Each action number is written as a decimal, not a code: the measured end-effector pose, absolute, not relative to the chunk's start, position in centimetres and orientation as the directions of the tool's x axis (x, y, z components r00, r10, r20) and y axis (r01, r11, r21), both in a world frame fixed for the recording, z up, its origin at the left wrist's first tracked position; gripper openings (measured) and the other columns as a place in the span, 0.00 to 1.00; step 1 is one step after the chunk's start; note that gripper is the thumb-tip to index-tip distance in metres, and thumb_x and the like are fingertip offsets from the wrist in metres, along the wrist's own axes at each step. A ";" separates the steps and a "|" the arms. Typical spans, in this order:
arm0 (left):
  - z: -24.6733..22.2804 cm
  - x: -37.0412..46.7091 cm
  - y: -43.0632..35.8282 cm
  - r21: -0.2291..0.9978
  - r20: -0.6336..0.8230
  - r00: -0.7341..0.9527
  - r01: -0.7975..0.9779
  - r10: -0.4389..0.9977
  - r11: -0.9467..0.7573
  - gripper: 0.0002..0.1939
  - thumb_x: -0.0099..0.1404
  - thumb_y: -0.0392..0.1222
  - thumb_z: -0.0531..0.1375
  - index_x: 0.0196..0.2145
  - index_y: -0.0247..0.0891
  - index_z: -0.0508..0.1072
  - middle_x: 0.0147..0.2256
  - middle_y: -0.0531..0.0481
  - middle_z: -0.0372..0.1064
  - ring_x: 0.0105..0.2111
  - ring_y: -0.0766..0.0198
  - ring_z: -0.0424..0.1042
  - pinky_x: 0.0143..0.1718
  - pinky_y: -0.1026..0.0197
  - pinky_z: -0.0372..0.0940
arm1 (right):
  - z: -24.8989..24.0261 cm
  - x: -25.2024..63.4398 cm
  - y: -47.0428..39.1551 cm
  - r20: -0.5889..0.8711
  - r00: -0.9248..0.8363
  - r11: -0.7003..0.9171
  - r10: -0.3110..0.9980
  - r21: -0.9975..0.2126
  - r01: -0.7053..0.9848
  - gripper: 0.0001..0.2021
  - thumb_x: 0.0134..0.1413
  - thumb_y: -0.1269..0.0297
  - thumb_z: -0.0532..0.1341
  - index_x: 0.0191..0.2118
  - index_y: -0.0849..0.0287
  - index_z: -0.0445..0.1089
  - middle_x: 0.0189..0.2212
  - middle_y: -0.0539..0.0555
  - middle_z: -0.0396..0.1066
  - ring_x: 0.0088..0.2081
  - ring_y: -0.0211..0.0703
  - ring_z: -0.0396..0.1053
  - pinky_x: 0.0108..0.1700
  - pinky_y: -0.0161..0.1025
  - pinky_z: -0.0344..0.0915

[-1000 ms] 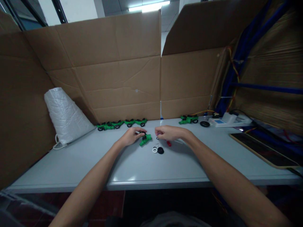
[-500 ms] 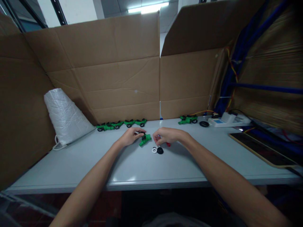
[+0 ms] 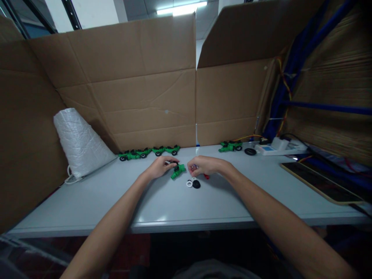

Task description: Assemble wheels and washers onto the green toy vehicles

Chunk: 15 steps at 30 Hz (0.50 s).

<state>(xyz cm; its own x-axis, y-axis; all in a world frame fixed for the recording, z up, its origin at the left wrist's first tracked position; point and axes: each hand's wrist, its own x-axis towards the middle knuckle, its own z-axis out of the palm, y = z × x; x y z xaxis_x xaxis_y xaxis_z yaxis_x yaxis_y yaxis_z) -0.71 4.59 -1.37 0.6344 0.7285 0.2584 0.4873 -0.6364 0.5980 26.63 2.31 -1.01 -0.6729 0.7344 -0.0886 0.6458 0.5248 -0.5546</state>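
Observation:
My left hand is closed around the black end of a green toy vehicle, which rests on the table. Just to its right, my right hand has its fingers pinched together above the tabletop; what sits between them is too small to make out. In front of the right hand lie a white ring and a black wheel, with a small white piece by them. A red piece shows partly from under the right hand.
Several green toy vehicles stand along the back cardboard wall. Another green vehicle, a black ring and a white power strip are at back right. A wrapped white bundle stands left; a dark flat panel lies right.
Little differs. My right fingers have lifted slightly off the small white piece beside the black wheel, while my left hand stays on the green toy vehicle.

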 end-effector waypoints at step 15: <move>-1.3 -0.3 4.1 0.625 0.262 0.629 0.468 0.732 -0.625 0.24 0.68 0.58 0.62 0.50 0.37 0.82 0.49 0.41 0.80 0.46 0.53 0.77 0.48 0.57 0.69 | -0.3 26.2 1.3 0.074 -0.621 0.603 0.780 -0.349 0.717 0.04 0.61 0.71 0.58 0.40 0.60 0.69 0.30 0.52 0.72 0.29 0.39 0.63 0.31 0.34 0.53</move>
<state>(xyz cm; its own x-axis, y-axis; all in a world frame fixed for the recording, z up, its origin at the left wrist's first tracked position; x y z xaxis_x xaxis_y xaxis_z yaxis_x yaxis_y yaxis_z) -0.33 4.15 -1.30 0.6285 0.7323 0.2622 0.4679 -0.6252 0.6247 26.22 1.29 -0.33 -0.6209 0.7804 0.0741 0.7168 0.6035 -0.3493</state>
